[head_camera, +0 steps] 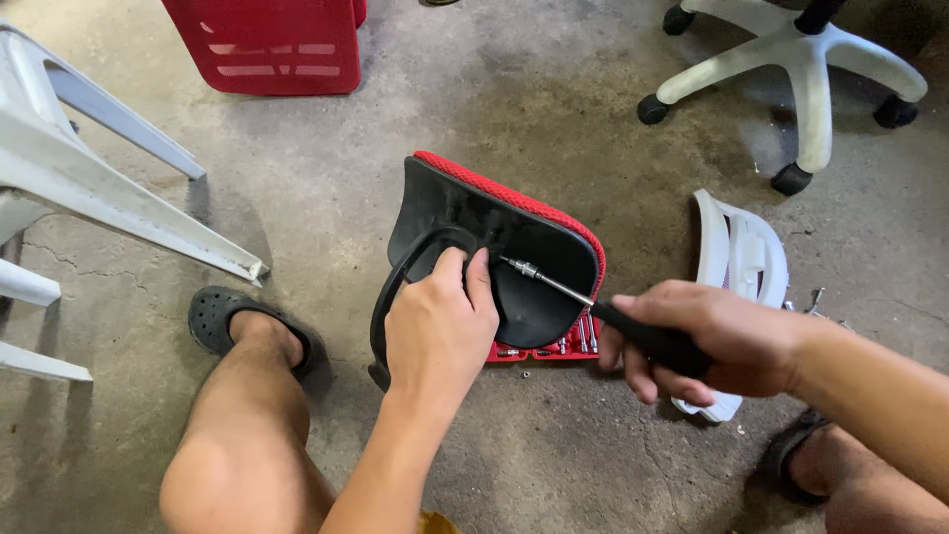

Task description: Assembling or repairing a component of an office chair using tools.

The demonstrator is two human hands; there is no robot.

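A black chair seat [539,267] with a red mesh edge lies underside up on the concrete floor. A black curved armrest [395,282] rests against its left side, and my left hand [440,331] grips that armrest where it meets the seat. My right hand [707,341] is closed on the black handle of a screwdriver [593,302]. Its metal shaft points left, with the tip at the seat right beside my left fingers.
A red bit tray [554,348] peeks out under the seat. A white plastic chair part [741,257] lies to the right, a white wheeled chair base [806,69] behind it. A red crate [267,44] stands at the back, white plastic chair legs [99,168] at left. My sandalled feet flank the work.
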